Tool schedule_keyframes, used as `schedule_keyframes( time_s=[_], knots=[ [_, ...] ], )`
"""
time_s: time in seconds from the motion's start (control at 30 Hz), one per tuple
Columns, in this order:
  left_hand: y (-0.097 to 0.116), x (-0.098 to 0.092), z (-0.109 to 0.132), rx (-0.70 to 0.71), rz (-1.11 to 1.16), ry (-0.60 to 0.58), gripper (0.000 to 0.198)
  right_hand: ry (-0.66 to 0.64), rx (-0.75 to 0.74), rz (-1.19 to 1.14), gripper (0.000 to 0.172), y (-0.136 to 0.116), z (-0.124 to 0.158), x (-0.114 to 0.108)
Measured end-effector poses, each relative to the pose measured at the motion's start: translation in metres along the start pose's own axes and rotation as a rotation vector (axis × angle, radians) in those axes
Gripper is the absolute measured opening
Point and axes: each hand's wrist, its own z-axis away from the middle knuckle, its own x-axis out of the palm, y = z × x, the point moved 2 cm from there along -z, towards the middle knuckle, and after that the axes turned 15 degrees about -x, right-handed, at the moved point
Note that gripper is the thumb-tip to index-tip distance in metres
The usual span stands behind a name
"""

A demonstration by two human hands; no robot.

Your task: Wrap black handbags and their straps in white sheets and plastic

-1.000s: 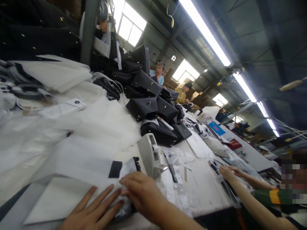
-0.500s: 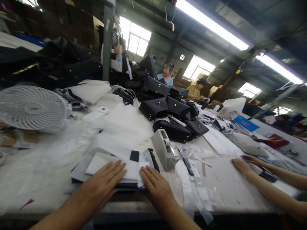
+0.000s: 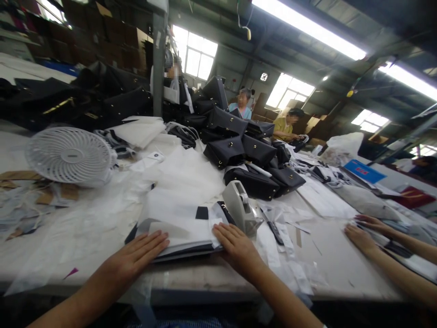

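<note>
A flat dark bag (image 3: pixel 191 250) lies at the near edge of the table, covered with white wrapping paper (image 3: pixel 182 233). A small black square (image 3: pixel 202 212) shows on the paper. My left hand (image 3: pixel 141 250) rests flat on the left side of this bundle, fingers stretched out. On its right end lies my right hand (image 3: pixel 235 243), fingers also extended, beside a clear plastic strip. Just behind the right hand stands a grey tape dispenser (image 3: pixel 241 205). To its right lies a black-handled cutter (image 3: pixel 275 232) among plastic strips.
A white fan (image 3: pixel 70 155) stands at the left. Several black bags (image 3: pixel 252 150) are piled behind the dispenser, with white paper sheets (image 3: pixel 191 168) beside them. At the right, a co-worker's hands (image 3: pixel 363 237) rest on the table. A metal post (image 3: pixel 159 64) rises at the back.
My left hand has shifted left across the paper, toward the bundle's left side. My right hand remains on the right end. The view has swung slightly left.
</note>
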Motion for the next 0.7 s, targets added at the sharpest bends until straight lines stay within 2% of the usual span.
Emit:
schedule_keyframes(
  time_s=[0.13,0.27,0.37,0.43,0.47,0.53,0.6,0.63,0.7],
  knots=[
    [-0.001,-0.003,0.000,-0.009,0.013,0.001,0.068,0.023,0.037,-0.037,0.069,-0.034,-0.025,-0.016],
    [0.005,-0.002,-0.003,-0.027,0.032,0.085,0.070,0.122,-0.073,-0.025,0.052,-0.059,-0.049,0.004],
    [0.017,0.004,-0.010,-0.011,-0.006,0.131,0.070,0.226,-0.040,-0.054,0.038,-0.055,-0.051,0.012],
    [0.026,0.008,-0.016,-0.008,-0.027,0.156,0.068,0.264,0.082,-0.121,0.034,-0.044,-0.053,0.005],
    [0.030,0.010,-0.018,-0.011,-0.030,0.169,0.067,0.254,0.165,-0.141,0.039,-0.038,-0.057,-0.001],
    [0.035,0.011,-0.021,-0.026,-0.039,0.195,0.066,0.133,0.295,-0.129,0.062,-0.025,-0.073,-0.012],
    [0.035,0.012,-0.023,-0.007,-0.073,0.220,0.065,-0.097,0.323,-0.086,0.077,-0.010,-0.101,-0.016],
    [0.034,0.012,-0.023,0.015,-0.097,0.236,0.064,-0.208,0.307,-0.071,0.072,-0.002,-0.118,-0.017],
    [0.028,0.016,-0.023,0.082,-0.134,0.282,0.058,-0.340,0.258,-0.049,0.043,0.020,-0.153,-0.016]
  ],
)
